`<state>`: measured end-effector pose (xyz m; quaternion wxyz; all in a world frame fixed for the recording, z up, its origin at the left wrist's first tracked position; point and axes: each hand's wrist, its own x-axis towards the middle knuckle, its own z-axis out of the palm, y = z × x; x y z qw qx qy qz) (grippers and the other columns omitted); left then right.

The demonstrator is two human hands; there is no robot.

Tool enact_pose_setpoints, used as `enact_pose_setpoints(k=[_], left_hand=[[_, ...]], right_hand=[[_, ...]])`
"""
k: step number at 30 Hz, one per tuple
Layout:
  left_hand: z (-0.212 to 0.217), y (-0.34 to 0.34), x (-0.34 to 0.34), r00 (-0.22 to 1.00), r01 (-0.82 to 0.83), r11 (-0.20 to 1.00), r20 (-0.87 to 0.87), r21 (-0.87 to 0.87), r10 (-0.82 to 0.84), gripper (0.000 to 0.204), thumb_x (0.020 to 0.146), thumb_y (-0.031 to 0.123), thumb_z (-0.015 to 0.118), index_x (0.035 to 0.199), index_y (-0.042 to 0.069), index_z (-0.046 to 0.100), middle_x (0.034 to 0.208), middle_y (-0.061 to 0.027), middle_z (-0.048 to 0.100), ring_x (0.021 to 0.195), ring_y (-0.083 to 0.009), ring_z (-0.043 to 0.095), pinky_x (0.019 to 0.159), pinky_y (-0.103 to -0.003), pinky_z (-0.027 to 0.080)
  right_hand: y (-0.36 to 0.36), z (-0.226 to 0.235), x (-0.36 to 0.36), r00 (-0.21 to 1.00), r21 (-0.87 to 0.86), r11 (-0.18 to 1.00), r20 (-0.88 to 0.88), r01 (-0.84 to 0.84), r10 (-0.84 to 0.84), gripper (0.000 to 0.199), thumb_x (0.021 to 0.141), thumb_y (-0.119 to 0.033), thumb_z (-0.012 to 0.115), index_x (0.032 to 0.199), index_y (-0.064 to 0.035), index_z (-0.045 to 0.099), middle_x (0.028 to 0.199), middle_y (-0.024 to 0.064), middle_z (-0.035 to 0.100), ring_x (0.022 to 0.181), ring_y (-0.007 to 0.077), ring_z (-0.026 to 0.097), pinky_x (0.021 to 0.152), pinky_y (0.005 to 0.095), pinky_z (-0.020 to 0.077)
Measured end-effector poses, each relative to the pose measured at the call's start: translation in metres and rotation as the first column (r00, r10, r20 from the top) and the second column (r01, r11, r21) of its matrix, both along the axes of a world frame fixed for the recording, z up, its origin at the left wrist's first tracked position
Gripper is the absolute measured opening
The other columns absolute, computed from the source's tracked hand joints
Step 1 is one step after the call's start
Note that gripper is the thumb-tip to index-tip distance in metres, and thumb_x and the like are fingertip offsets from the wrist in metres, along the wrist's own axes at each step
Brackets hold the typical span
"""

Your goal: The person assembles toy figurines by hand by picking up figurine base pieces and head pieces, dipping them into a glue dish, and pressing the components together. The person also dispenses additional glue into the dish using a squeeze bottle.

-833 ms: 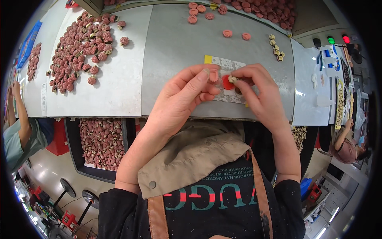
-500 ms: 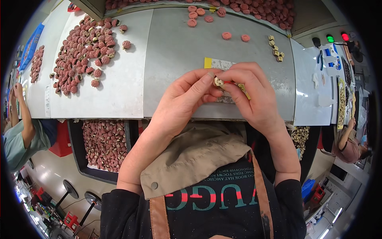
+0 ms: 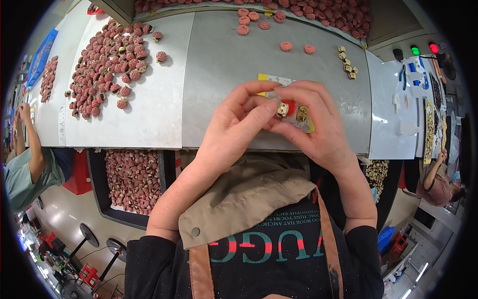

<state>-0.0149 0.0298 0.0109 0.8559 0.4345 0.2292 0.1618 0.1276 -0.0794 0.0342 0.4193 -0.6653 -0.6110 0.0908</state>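
Note:
My two hands meet over the worktop, a little right of the middle. A small cream-and-brown piece (image 3: 283, 109) sits at the thumb tip of my left hand (image 3: 240, 115), whose curled fingers close on it. My right hand (image 3: 318, 115) curves around from the other side. Its thumb and forefinger are apart, their tips close to my left fingers, and I see no piece clearly pinched between them. Beneath the hands lies a card or tray with a yellow end (image 3: 262, 77), partly covered. A red patch (image 3: 292, 106) and a gold-coloured bit (image 3: 301, 113) show between my fingers.
Many pink-and-dark ridged pieces (image 3: 107, 67) are heaped at left. Loose pink caps (image 3: 286, 46) lie beyond my hands, before a large pink pile (image 3: 328, 15). Cream-and-brown pieces (image 3: 347, 62) form a line at right. Dark bins (image 3: 132, 182) stand below the table edge. Co-workers sit either side.
My right thumb and forefinger have spread apart from their pinch by the cream-and-brown piece. The piece has shifted slightly right and nearer me. The red patch and gold-coloured bit now show more.

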Motion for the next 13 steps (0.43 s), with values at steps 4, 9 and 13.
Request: enact_pose_setpoints(k=[4,9,13], left_hand=[[-0.002,-0.013,0.003,0.999,-0.034,0.987,-0.012,0.159,0.036,0.047,0.092,0.009,0.064,0.133,-0.001,0.042,0.100,-0.0074,0.062,0.092,-0.0093,0.060,0.081,-0.024,0.050],[-0.011,-0.023,0.009,0.993,-0.111,0.911,-0.002,0.397,0.122,0.057,0.084,0.003,0.069,0.133,-0.001,0.040,0.099,-0.0080,0.059,0.091,-0.0101,0.060,0.078,-0.024,0.052],[-0.010,-0.020,0.007,0.995,-0.085,0.931,-0.013,0.354,0.095,0.057,0.084,0.005,0.070,0.134,0.000,0.041,0.100,-0.0088,0.059,0.093,-0.0125,0.061,0.080,-0.024,0.054]], right_hand=[[0.003,-0.007,0.009,0.997,-0.011,0.997,0.030,-0.077,0.077,0.031,0.072,-0.002,0.075,0.100,-0.0054,0.062,0.096,0.0078,0.062,0.090,0.0263,0.060,0.076,0.0347,0.0509],[0.000,-0.016,0.012,0.972,0.001,0.998,0.227,-0.060,0.058,0.035,0.066,0.001,0.074,0.097,-0.0064,0.063,0.091,0.0063,0.061,0.084,0.0255,0.059,0.071,0.0340,0.0504],[-0.002,-0.018,0.013,0.984,0.013,0.995,0.152,-0.096,0.093,0.039,0.064,0.001,0.075,0.101,-0.0078,0.063,0.095,0.0077,0.061,0.085,0.0249,0.059,0.070,0.0340,0.0507]])
